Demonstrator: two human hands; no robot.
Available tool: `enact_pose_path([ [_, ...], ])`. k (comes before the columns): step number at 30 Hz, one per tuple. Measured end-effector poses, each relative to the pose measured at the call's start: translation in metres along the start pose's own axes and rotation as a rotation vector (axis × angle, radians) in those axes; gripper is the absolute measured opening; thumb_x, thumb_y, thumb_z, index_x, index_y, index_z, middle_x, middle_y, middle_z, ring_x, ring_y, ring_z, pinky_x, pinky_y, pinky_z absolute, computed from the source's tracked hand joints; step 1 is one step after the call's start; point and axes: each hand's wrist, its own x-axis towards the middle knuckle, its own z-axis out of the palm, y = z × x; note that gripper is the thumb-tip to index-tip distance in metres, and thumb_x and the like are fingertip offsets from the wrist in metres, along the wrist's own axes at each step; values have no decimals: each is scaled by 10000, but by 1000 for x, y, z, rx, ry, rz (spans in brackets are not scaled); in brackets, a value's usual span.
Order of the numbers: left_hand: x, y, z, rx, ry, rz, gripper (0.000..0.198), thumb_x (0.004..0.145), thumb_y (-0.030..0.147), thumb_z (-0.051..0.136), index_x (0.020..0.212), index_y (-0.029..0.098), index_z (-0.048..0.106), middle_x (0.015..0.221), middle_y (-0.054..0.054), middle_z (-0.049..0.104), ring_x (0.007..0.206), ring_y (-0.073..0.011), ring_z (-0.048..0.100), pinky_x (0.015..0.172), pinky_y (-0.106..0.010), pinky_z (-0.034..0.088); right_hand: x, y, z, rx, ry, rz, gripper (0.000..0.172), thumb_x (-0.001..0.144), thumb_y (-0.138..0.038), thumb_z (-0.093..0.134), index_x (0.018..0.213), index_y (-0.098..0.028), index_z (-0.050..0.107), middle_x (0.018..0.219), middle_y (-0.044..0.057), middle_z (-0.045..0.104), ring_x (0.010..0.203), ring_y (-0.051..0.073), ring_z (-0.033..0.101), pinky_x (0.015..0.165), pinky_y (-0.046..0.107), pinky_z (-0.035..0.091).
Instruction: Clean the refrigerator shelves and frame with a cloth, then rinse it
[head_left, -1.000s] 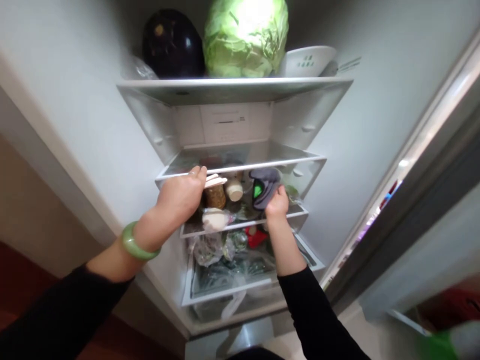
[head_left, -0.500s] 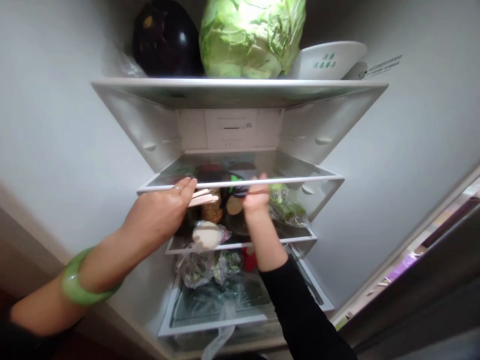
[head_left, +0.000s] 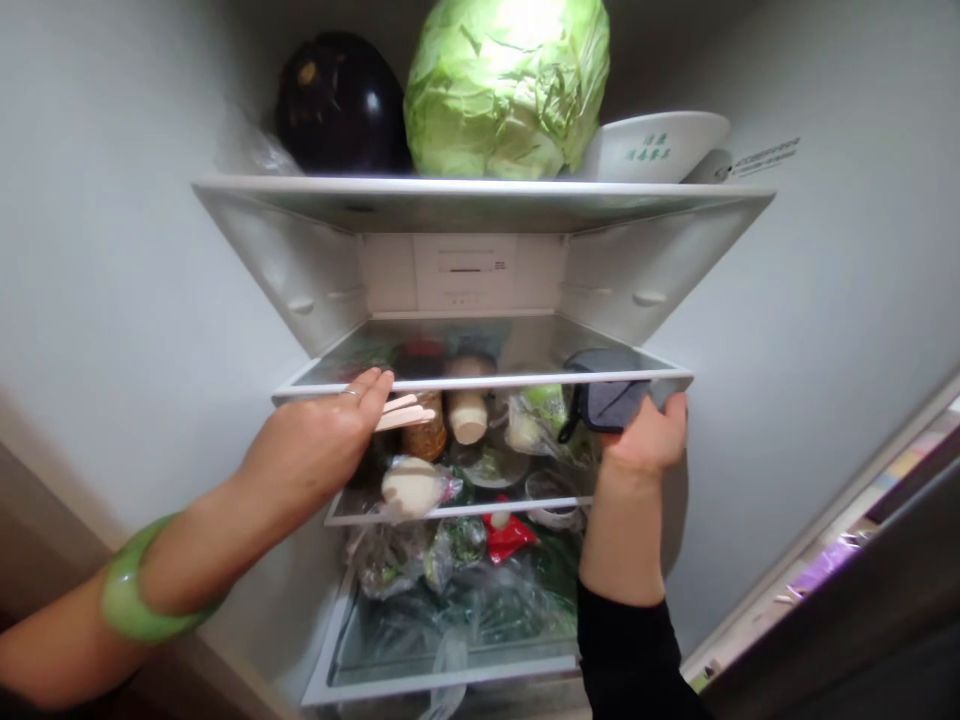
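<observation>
Several pale flat wooden sticks (head_left: 405,414) stick out from my left hand (head_left: 322,425), which is closed on them. Its fingertips rest on the left front edge of the middle glass shelf (head_left: 480,382). My right hand (head_left: 649,430) is at the right end of that shelf, just below its front edge. It grips a dark grey flat pad with black edging (head_left: 611,405), perhaps a cloth or pouch; part of it shows through the glass. Some right fingers are hidden behind the pad. Under the shelf stand a brown-filled jar (head_left: 424,430) and a pale cylindrical object (head_left: 470,418).
On the top shelf (head_left: 480,188) sit an eggplant (head_left: 341,105), a cabbage (head_left: 510,90) and a white bowl (head_left: 660,145). Lower down are a white bagged item (head_left: 412,485), a red packet (head_left: 510,537) and bagged greens (head_left: 390,560). Fridge walls flank both arms.
My right hand has moved right, from under the shelf's middle to its right end, carrying the dark pad along. My left hand stays at the shelf edge. The view has tilted up slightly.
</observation>
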Motion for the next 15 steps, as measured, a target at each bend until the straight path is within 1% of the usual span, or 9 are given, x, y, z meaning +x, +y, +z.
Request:
enact_pose_path([
  [2,0,0,1,17,-4,3,628,978,106,321,1587,150,466,1568,-119,504,995,-343,773,639,-439,616,-19,13,20,110,37,0,750,1055,-581,50,1236,-219,681,1104,99,755,1122,226,705,1113,438,512],
  [4,0,-1,1,30,-12,6,622,984,112,331,1592,152,458,1565,-117,507,975,-341,776,640,-441,619,-41,36,45,109,-5,76,754,1045,-609,56,1244,-226,675,1108,89,754,1121,220,702,1120,420,508],
  [6,0,-2,0,28,-14,11,616,987,123,346,1593,151,457,1553,-123,523,967,-348,777,633,-448,622,-62,61,68,90,-122,267,728,1021,-655,111,1230,-238,670,1123,89,752,1145,231,691,1123,437,506],
  [8,0,-2,-1,21,-13,13,606,993,139,350,1589,140,459,1546,-129,532,969,-360,775,625,-461,624,-76,79,82,112,-271,477,698,994,-694,197,1231,-222,653,1145,105,749,1194,259,665,1134,494,493],
  [10,-1,-3,-1,13,-8,17,604,994,145,346,1587,134,461,1546,-132,533,959,-365,775,615,-473,626,-79,83,84,141,-379,608,695,980,-704,246,1235,-189,638,1153,130,744,1240,288,635,1139,553,475],
  [11,-1,-3,0,12,-3,18,607,993,142,341,1588,134,458,1549,-132,530,952,-366,776,613,-477,626,-76,79,79,144,-398,621,701,981,-703,250,1232,-177,638,1152,138,742,1257,295,622,1140,565,469],
  [12,-1,-4,0,15,4,23,613,988,135,336,1590,135,455,1549,-134,529,942,-364,776,610,-480,625,-71,72,71,140,-390,594,713,986,-706,237,1227,-170,643,1147,143,741,1267,298,615,1141,565,468],
  [13,-1,-4,1,20,11,26,620,983,126,328,1590,136,454,1549,-135,529,934,-362,777,606,-480,623,-65,62,61,128,-353,533,736,991,-712,207,1220,-172,652,1135,142,741,1268,297,615,1137,558,472],
  [15,-1,-4,2,33,14,26,633,973,110,310,1588,137,459,1549,-134,527,920,-354,779,596,-472,617,-50,36,37,107,-219,332,802,997,-735,119,1213,-197,674,1100,127,743,1242,287,637,1126,536,486],
])
